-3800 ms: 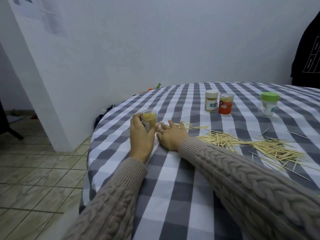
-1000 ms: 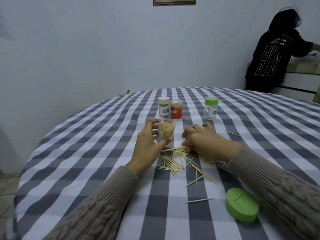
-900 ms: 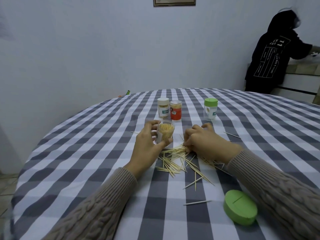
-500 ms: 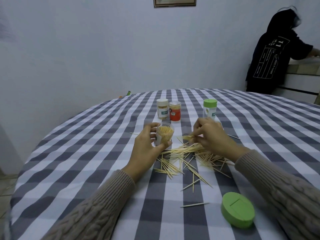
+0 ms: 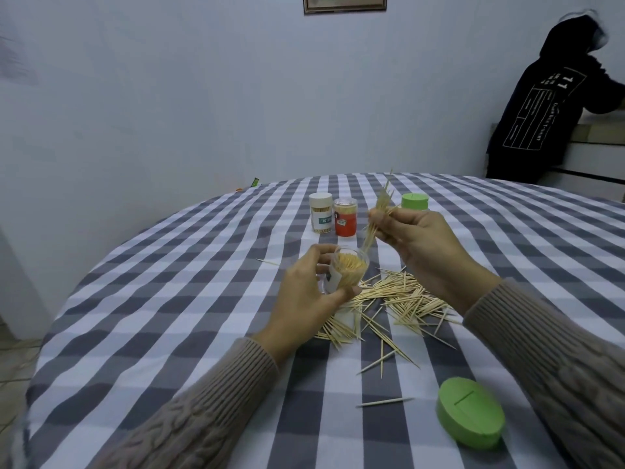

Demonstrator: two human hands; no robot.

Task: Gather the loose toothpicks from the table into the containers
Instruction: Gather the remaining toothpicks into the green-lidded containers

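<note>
My left hand (image 5: 306,296) grips a clear open container (image 5: 348,269) packed with toothpicks, held just above the checked tablecloth (image 5: 189,299). My right hand (image 5: 426,247) pinches a small bundle of toothpicks (image 5: 378,214), raised and tilted, its lower end right above the container's mouth. A loose pile of toothpicks (image 5: 395,299) lies on the cloth under and right of both hands, with a few strays (image 5: 384,402) nearer me.
Behind the hands stand a white-lidded jar (image 5: 320,213), a red jar (image 5: 345,217) and a green-lidded jar (image 5: 414,201). A loose green lid (image 5: 470,411) lies near the front right. A person in a black hoodie (image 5: 554,99) stands at the far right.
My right hand has lifted off the pile with a bundle of toothpicks and brought it up over the container. My left hand keeps its hold on the container.
</note>
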